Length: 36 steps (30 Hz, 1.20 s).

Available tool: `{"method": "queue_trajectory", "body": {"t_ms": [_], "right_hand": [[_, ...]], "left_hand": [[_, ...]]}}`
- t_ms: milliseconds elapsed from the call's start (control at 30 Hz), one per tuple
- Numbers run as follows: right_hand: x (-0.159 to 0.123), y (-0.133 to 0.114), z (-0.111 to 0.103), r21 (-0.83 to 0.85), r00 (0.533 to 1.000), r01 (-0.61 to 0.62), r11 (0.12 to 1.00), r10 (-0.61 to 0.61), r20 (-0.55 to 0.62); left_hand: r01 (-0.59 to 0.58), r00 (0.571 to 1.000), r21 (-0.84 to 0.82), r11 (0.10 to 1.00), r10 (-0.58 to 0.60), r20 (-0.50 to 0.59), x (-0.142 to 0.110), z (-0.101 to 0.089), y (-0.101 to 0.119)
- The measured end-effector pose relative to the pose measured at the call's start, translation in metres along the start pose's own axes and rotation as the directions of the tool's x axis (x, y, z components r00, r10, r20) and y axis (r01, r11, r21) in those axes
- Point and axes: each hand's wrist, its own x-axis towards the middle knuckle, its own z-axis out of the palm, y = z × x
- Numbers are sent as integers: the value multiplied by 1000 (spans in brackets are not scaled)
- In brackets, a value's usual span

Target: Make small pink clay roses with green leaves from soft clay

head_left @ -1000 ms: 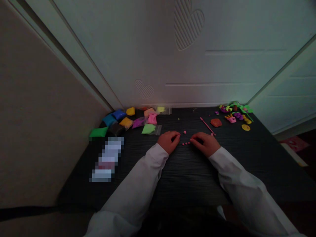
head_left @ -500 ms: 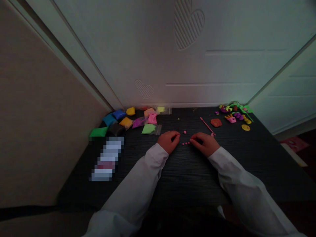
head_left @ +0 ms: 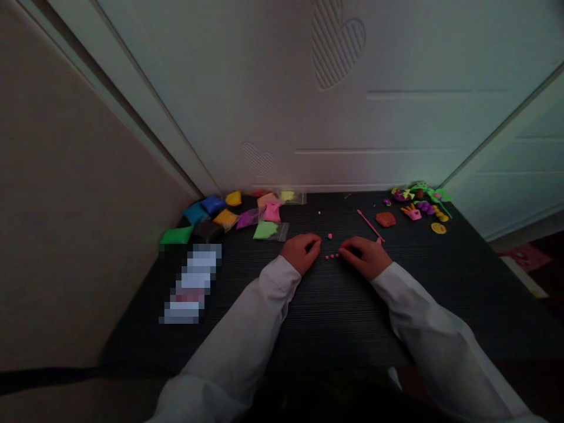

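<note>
My left hand (head_left: 302, 252) rests on the dark table, its thumb and index finger pinched together; whatever may be between them is too small to make out. Facing it, my right hand (head_left: 366, 256) is also closed in a pinch, its fingertips right beside a row of small pink clay balls (head_left: 332, 256). I cannot tell whether those fingertips hold anything. A slightly larger pink clay lump (head_left: 329, 236) lies between the hands, a little farther back. Behind my right hand are a pink modelling stick (head_left: 370, 225) and a piece of pink clay (head_left: 379, 240), partly hidden.
Bags of coloured clay, among them a light green one (head_left: 266, 230) and a blue one (head_left: 213, 204), lie at the back left. A blurred-out pale object (head_left: 194, 285) is in front of them. Red clay (head_left: 386, 219) and several small clay figures (head_left: 413, 211) occupy the back right.
</note>
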Motion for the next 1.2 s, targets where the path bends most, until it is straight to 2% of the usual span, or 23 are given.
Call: {"method": "queue_trajectory", "body": {"t_ms": [633,867,1200], "right_hand": [[-1,-5,-1,-4,998,-13,1000,12,-66],[0,-1,0,4,998,17,1000,-17,-59],[1,-6,-2,-48,1000,-5,999,4,-30]], "left_hand": [[11,1000,5,1000,-11,2,0,-1,1],[3,1000,-1,1000,-3,2,0,-1,1],[1,1000,10,1000,-1,10,0,-1,1]]}}
